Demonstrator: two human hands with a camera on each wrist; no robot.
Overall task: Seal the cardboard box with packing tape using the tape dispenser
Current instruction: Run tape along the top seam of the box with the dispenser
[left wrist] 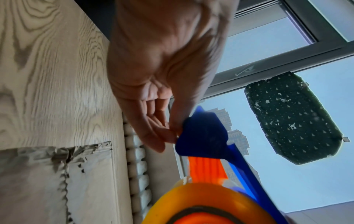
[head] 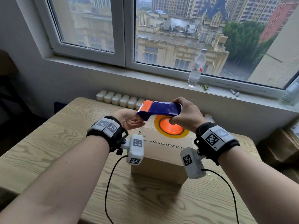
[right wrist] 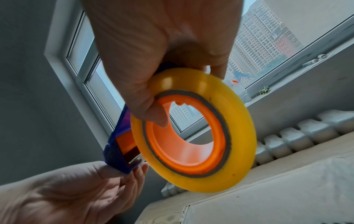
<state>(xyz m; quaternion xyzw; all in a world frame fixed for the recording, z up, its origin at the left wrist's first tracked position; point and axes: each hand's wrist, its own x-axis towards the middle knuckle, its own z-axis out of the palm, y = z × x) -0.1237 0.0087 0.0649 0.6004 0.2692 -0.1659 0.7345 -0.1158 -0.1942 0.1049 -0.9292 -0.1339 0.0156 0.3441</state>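
Observation:
A cardboard box stands on the wooden table, its top flaps down and their torn seam showing. Above it is a blue tape dispenser with an orange cutter end and a yellow tape roll on an orange core. My right hand grips the dispenser at the roll; the thumb reaches into the core. My left hand pinches the dispenser's blue front end between thumb and fingertips. Whether a loose tape end is pulled out cannot be seen.
A clear water bottle stands on the windowsill, with small bits beside it. A white radiator runs behind the table. Another cardboard box sits low at the right. Cables hang from both wrist cameras over the table's front.

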